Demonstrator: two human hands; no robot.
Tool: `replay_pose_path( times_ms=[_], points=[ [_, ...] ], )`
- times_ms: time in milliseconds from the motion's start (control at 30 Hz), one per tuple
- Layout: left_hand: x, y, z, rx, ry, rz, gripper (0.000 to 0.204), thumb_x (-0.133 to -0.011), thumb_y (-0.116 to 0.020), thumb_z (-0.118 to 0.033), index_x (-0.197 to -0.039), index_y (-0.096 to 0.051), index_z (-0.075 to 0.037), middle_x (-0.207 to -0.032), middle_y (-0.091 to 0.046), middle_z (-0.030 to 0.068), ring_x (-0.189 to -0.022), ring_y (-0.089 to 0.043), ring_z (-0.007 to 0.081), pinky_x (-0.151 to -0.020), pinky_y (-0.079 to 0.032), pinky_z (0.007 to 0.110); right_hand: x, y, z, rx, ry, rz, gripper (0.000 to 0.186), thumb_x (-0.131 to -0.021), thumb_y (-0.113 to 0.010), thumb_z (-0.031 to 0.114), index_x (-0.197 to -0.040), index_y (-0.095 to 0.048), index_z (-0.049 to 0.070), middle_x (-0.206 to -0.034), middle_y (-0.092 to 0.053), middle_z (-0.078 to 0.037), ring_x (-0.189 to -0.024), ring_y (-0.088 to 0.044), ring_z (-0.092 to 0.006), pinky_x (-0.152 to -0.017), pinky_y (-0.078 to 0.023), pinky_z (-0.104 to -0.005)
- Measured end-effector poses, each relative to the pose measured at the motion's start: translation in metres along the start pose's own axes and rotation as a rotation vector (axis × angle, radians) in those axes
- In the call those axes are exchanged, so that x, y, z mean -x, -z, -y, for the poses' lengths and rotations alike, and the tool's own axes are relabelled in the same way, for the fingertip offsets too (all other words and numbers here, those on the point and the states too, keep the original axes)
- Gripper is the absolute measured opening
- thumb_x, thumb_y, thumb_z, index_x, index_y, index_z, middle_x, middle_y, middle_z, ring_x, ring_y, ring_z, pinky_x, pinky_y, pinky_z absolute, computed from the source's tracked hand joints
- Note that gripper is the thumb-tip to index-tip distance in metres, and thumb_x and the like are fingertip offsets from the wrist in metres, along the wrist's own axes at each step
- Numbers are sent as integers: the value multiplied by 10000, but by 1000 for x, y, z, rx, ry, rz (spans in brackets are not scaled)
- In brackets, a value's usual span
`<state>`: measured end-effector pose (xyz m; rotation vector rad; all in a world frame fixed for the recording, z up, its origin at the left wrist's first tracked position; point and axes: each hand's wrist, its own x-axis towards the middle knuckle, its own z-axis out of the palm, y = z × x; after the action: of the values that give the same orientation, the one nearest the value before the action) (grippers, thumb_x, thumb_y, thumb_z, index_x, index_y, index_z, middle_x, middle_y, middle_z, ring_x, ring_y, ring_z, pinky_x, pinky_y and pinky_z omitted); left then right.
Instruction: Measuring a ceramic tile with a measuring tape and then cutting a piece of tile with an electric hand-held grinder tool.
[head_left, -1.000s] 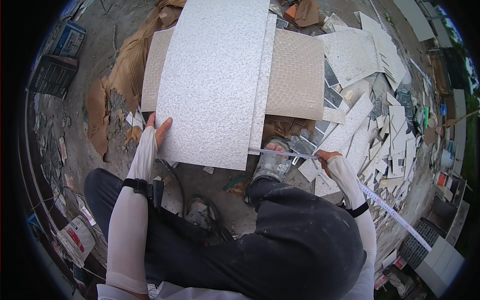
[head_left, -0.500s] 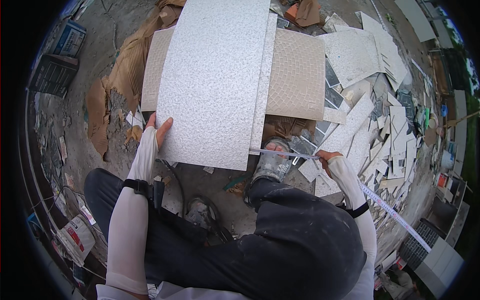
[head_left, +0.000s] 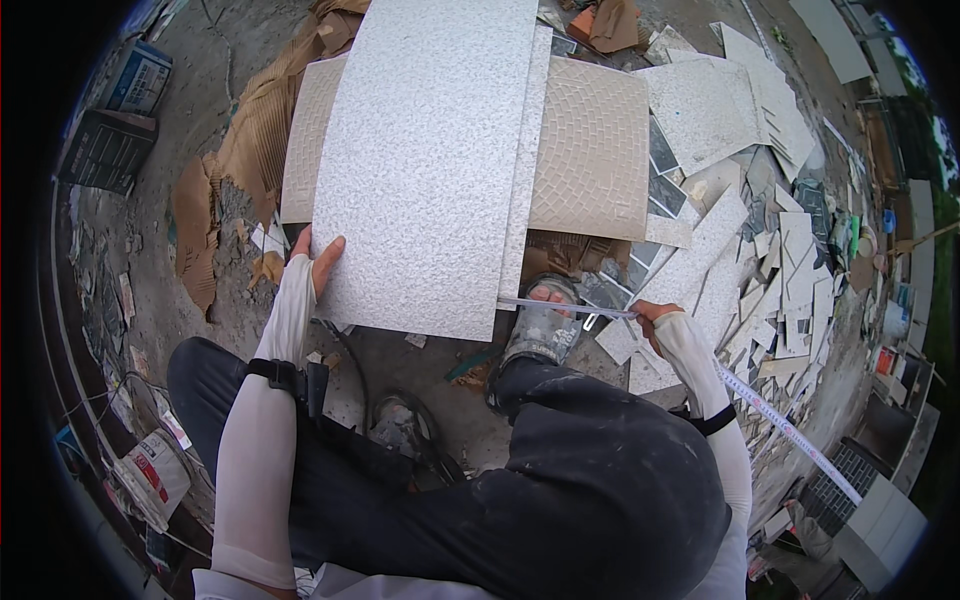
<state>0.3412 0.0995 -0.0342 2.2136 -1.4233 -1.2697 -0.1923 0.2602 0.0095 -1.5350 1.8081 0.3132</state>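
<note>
A large white-and-grey speckled tile (head_left: 425, 180) lies across a beige tile with a cobbled pattern (head_left: 590, 150). Another speckled tile (head_left: 536, 130) shows as a strip under its right side. At the near left corner, my left hand (head_left: 318, 262) grips the big tile's edge, thumb on top; some fingers are hidden. My right hand (head_left: 660, 322) is closed on a tape measure (head_left: 570, 306), whose white blade runs left to the near right corner of the tiles. More of the blade trails from beneath my right wrist toward the lower right.
Broken speckled tiles (head_left: 710, 260) pile up on the right. Torn brown cardboard (head_left: 255, 140) lies at left, beyond a cable on the ground. My shoe (head_left: 545, 320) stands by the tiles' near right corner. Boxes (head_left: 135, 80) sit far left, and a white bucket (head_left: 155, 475) near left.
My hands, the tiles and the tape measure stay nearly in place. A dim shape at the lower right rim has shifted.
</note>
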Motion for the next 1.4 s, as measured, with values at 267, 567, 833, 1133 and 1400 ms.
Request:
replay_pose_path(
  times_ms=[267, 567, 833, 1133, 1400],
  points=[
    [3, 0, -5, -15, -8, -2, 952, -838, -655, -604, -1506, -313, -20, -1388, -507, 267, -1229, -547, 358, -1042, -430, 445, -1, -2, 0, 53, -26, 29, 216, -956, -533, 179, -1126, -666, 175, -818, -663, -199, -769, -658, -393, -650, -515, -486],
    [3, 2, -5, -14, 3, 17, 933, -852, -649, -591, -1509, -306, -27, -1383, -507, 269, -1218, -552, 356, -1035, -433, 444, -1, -4, -3, 58, -35, 26, 233, -952, -524, 165, -1138, -662, 185, -793, -657, -204, -731, -656, -393, -618, -513, -487],
    [4, 1, -5, -40, 14, -8, 933, -849, -643, -599, -1507, -312, -26, -1380, -506, 277, -1213, -552, 375, -1026, -441, 460, -3, -5, -5, -68, -73, 48, 209, -950, -527, 163, -1117, -652, 175, -754, -637, -206, -701, -646, -395, -592, -498, -491],
    [-4, 1, 5, -26, -6, 15, 1008, -807, -630, -672, -1525, -281, -56, -1417, -467, 283, -1223, -547, 390, -1036, -427, 488, 0, -5, -3, 13, 19, -4, 188, -943, -543, 150, -1089, -662, 149, -764, -642, -204, -715, -646, -394, -608, -498, -487],
    [0, 5, -3, -3, -30, 11, 909, -821, -696, -531, -1473, -351, 0, -1339, -536, 283, -1173, -573, 372, -993, -454, 451, -33, 56, -28, -461, -201, -167, 363, -942, -583, 385, -754, -630, 78, -537, -475, -33, -468, -438, -166, -470, -336, -360]
  ],
)
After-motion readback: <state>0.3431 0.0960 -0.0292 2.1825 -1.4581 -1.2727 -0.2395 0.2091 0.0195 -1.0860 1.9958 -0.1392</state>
